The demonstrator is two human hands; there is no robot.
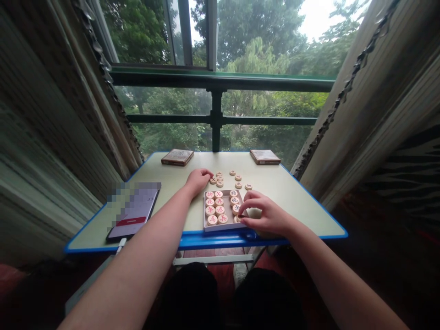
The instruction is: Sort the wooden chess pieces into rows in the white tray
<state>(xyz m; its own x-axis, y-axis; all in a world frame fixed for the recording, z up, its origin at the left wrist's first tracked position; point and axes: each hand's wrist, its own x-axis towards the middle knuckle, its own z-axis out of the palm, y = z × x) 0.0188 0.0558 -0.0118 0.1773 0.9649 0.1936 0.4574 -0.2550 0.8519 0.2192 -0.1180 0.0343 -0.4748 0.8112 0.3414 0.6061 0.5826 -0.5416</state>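
A shallow pale tray near the table's front edge holds several round wooden chess pieces with red or dark characters. My right hand rests at the tray's right side, its fingers curled and pinching a piece at the tray's lower right corner. My left hand lies further back on the table, fingers curled over the loose pieces scattered behind the tray; whether it holds one is hidden.
The small table has a blue rim and stands against a window railing. Two flat brown boxes lie at its far edge. A phone lies at the left front. Curtains hang on both sides.
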